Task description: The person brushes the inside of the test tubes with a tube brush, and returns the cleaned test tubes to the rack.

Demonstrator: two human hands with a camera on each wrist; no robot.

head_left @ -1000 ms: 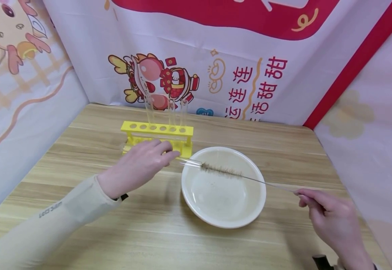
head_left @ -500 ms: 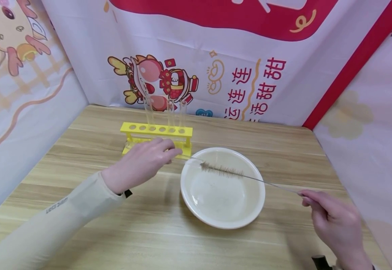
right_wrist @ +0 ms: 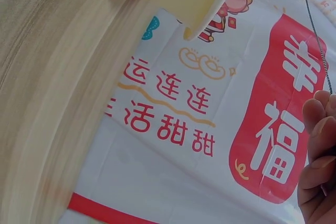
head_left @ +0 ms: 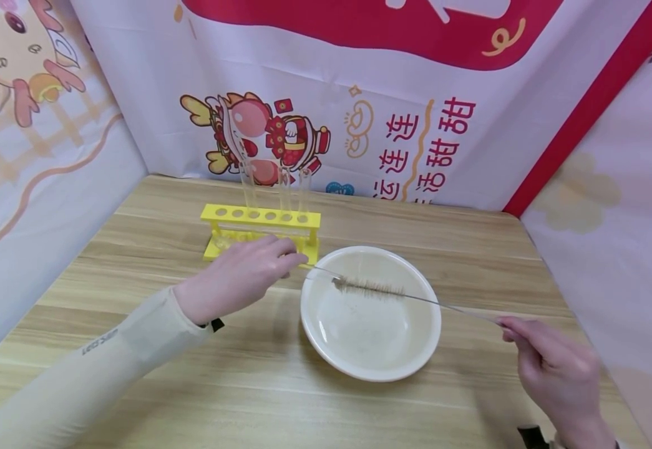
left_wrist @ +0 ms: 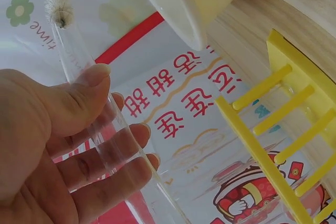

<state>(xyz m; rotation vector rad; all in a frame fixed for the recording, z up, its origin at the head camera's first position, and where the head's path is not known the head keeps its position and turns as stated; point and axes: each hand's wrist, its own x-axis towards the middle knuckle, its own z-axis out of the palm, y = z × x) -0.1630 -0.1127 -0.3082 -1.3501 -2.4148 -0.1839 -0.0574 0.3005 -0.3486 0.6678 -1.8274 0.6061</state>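
In the head view my left hand (head_left: 241, 274) grips a clear glass test tube, its mouth pointing right over the white bowl (head_left: 372, 376). The left wrist view shows the test tube (left_wrist: 71, 51) between thumb and fingers. A test tube brush (head_left: 372, 287) with pale bristles lies in line with the tube, its tip at the tube's mouth; most bristles are outside. My right hand (head_left: 561, 362) pinches the far end of the brush's thin wire handle. Seen from the right wrist, the curled fingers (right_wrist: 317, 129) hold the twisted wire (right_wrist: 321, 51) at the frame's edge.
Behind my left hand stands a yellow test tube rack (head_left: 261, 214) with three upright glass tubes (head_left: 249, 187). The wooden table (head_left: 281, 399) ends at a printed white cloth (head_left: 348, 118) at the back, with cloth on both sides too.
My left hand has shifted slightly right and stays near the bowl's left rim with the test tube. The brush tip remains near the tube's mouth; my right hand has barely moved.
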